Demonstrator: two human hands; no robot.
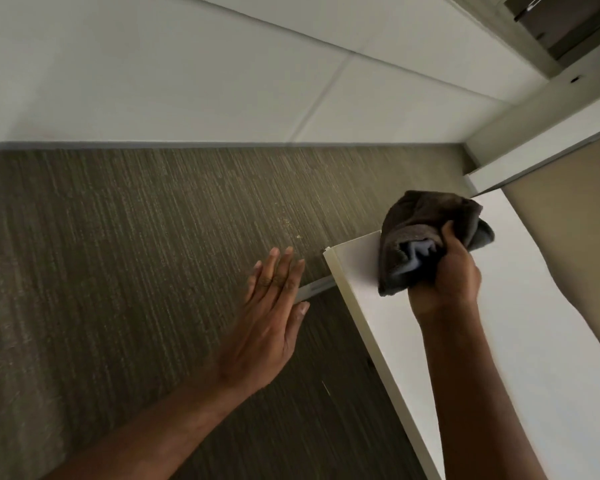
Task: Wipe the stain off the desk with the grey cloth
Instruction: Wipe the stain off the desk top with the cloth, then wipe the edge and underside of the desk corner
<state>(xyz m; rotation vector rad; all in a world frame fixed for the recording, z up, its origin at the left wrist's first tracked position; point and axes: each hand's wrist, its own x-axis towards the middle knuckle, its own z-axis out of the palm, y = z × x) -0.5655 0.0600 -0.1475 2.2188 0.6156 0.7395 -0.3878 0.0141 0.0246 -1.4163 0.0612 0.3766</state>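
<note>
The white desk (520, 334) runs along the right side, its near corner at centre right. My right hand (454, 271) is closed around the bunched dark grey cloth (420, 230), held over the desk's corner area. Whether the cloth touches the surface is unclear. My left hand (271, 320) hovers flat with fingers spread, left of the desk edge and above the carpet, holding nothing. No stain shows on the visible desk surface.
Dark striped carpet (136, 271) covers the floor to the left. A white wall (187, 64) with a grey baseboard runs along the back. A beige partition panel (568, 209) stands behind the desk. A desk support bar (314, 289) shows under the corner.
</note>
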